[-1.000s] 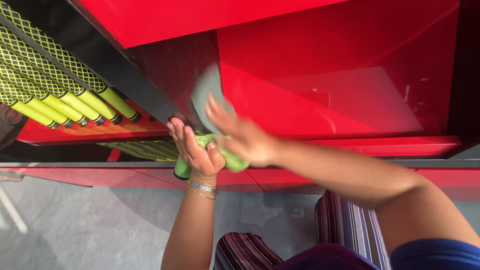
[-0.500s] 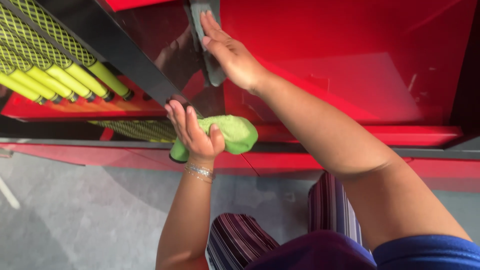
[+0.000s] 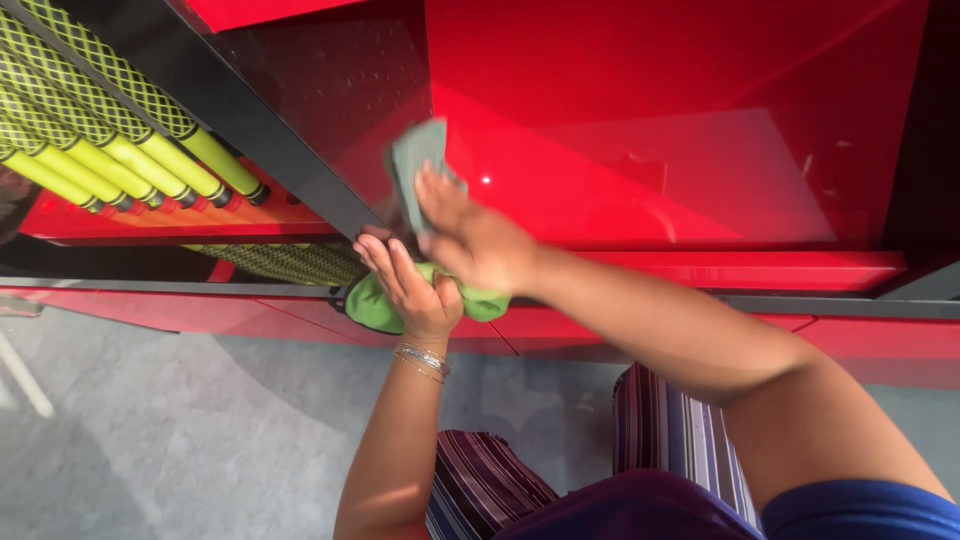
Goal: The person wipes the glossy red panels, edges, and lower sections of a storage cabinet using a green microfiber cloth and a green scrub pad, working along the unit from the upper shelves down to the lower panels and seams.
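My right hand (image 3: 472, 238) lies flat on a grey cloth (image 3: 413, 160) and presses it against a glossy red panel (image 3: 650, 150) beside a dark frame bar (image 3: 250, 125). My left hand (image 3: 410, 285), with bangles at the wrist, rests just below and grips a bright green cloth (image 3: 372, 305) bunched against the panel's lower ledge. The two hands nearly touch. My right hand hides part of the green cloth.
A row of yellow-green handles with black mesh grips (image 3: 120, 140) lies at the upper left, with another mesh grip (image 3: 280, 262) beneath it. A red ledge (image 3: 740, 268) runs along the panel's bottom. Grey floor (image 3: 150, 430) and my striped trousers (image 3: 670, 440) are below.
My right hand swept up the panel with the grey cloth, then came back down to just above my left hand. The left hand and green cloth stayed at the ledge.
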